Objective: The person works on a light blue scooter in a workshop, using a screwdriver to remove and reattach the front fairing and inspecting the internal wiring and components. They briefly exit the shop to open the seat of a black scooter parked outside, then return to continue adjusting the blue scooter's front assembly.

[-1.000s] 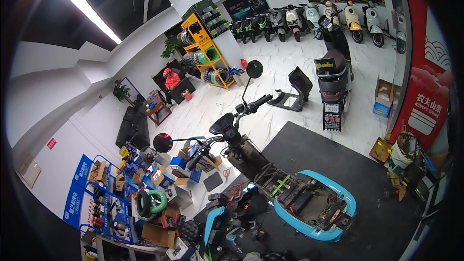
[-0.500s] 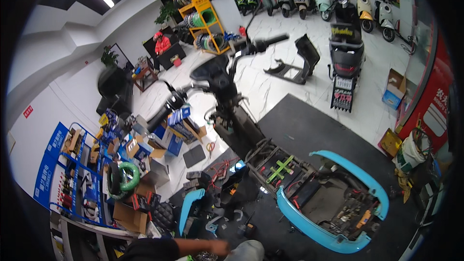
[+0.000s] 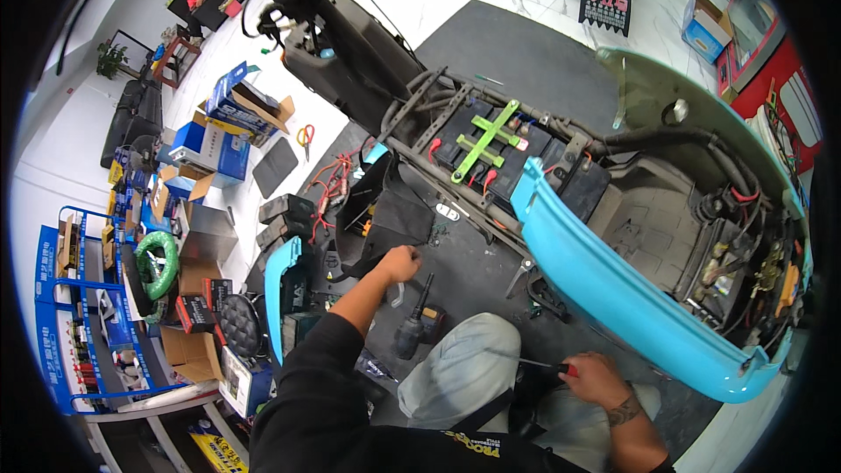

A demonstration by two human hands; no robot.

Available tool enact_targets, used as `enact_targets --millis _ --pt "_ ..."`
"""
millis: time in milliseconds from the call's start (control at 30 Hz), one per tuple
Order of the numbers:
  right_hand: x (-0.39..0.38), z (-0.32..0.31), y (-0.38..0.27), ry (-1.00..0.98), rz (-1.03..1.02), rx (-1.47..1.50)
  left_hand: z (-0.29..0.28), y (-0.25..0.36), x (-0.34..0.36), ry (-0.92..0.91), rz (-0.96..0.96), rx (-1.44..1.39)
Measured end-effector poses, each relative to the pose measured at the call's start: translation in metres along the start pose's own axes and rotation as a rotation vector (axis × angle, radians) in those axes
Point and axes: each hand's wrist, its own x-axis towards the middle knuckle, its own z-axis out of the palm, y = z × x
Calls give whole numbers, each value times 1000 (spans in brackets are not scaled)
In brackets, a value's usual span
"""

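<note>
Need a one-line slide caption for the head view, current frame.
Person crouched beside a stripped blue scooter: left hand reaching to a black panel, right hand gripping a red-handled screwdriver.

Blue-and-white cartons on floor at left (flaps open), blue box upper right

Drill on mat — beside scooter

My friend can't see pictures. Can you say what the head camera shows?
A person crouches beside a stripped electric scooter with light blue side panels. Their left hand reaches toward black parts on the dark floor mat, near a cordless drill; their right hand holds a red-handled screwdriver.
</note>
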Motion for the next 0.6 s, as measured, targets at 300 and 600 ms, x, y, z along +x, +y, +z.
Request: enact_targets --millis 300,600 --pt "-15 14 -27 116 150 -96 44 -49 63 328 -107 135" --pt "-53 33 -25 175 462 -57 -23 -75 85 564 -532 -38"
